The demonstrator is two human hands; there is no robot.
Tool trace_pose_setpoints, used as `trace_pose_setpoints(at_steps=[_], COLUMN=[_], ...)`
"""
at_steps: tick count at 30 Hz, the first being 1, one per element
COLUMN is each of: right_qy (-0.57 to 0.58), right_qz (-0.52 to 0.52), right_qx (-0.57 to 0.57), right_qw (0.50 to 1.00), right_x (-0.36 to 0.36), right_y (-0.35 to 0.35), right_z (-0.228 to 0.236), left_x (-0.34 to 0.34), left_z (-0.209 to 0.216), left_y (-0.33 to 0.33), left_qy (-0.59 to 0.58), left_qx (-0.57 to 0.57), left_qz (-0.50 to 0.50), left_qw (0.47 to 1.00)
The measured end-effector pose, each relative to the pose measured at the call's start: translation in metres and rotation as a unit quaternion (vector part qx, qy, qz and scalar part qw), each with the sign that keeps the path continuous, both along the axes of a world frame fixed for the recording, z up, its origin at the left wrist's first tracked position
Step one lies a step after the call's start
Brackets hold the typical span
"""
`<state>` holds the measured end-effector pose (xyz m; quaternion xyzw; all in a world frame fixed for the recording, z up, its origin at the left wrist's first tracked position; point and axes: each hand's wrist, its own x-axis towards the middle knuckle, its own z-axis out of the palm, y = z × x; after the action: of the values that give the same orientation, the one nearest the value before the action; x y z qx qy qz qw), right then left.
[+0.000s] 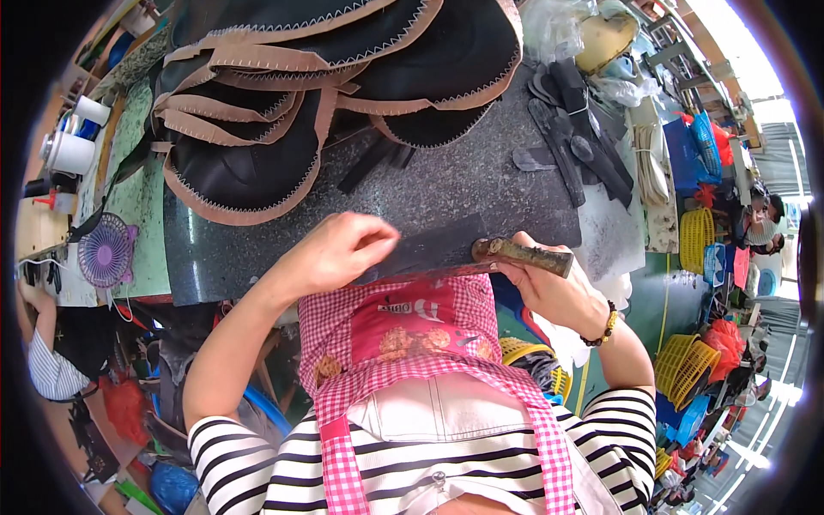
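Note:
My right hand [554, 292] is wrapped round a worn brown hammer [524, 252], its rounded end pointing left above the near edge of the table. Just left of that end, a flat black strip [433, 246] lies along the table edge. My left hand [339, 251] hovers over the strip's left end, fingers curled in and thumb near the forefinger; anything between them is too small to make out. Beyond my hands, several black shoe uppers [245, 167] with tan zigzag-stitched edges are heaped on the dark speckled tabletop [412, 193].
Bundled black strips [571, 129] lie at the table's right. A purple fan [106, 250] and white thread cones [69, 153] stand at left, near another person's arm [39, 313]. Yellow baskets [687, 369] line the right, where people sit farther off.

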<state>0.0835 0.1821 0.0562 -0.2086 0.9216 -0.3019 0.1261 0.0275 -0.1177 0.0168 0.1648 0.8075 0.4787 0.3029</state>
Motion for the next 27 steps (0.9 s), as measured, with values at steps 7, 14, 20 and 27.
trace_pose_setpoints(at_steps=[7,14,20,27], right_qy=[-0.006,0.000,0.054,0.122], right_qz=[0.019,-0.029,-0.068,-0.005], right_qx=[0.050,0.006,0.006,0.051], right_qw=[0.999,1.000,0.996,0.991], right_x=[-0.001,-0.007,-0.025,-0.024], right_y=[0.001,0.013,0.013,0.010], right_z=[-0.002,-0.005,0.012,-0.010], left_x=[-0.016,0.005,0.013,0.011], left_z=[-0.033,-0.033,-0.032,-0.034], left_y=[0.090,0.091,0.089,0.078], left_qy=[0.273,0.431,0.526,0.494], left_qx=[0.043,-0.031,-0.136,-0.089], left_qz=[-0.021,-0.049,-0.125,-0.079], left_qw=[0.961,0.901,0.830,0.861])
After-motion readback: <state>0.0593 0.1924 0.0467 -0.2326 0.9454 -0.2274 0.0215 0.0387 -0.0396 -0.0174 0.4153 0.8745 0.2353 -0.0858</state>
